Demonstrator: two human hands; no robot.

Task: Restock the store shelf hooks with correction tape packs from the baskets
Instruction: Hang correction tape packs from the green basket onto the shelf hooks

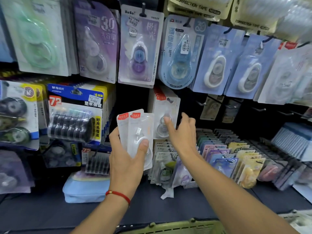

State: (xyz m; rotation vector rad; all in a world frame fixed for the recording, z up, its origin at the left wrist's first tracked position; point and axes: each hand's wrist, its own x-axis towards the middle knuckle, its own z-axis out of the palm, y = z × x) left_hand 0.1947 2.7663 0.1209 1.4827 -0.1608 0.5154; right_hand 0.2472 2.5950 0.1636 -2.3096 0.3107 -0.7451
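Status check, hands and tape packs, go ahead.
Left hand grips white packs. Right hand open, touching hung pack. Nothing in the way.

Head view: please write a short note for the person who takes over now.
Left hand grips a few white correction tape packs. Right hand is open, fingers by the same white packs hanging on the hook. Done: some packs already hang there. Left: hang the held packs. Green basket sits at the bottom edge; its contents cannot be seen.

Two white packs (135, 132) in left hand (126, 159); two hands; one green basket (177, 227); one red bracelet (118, 195)
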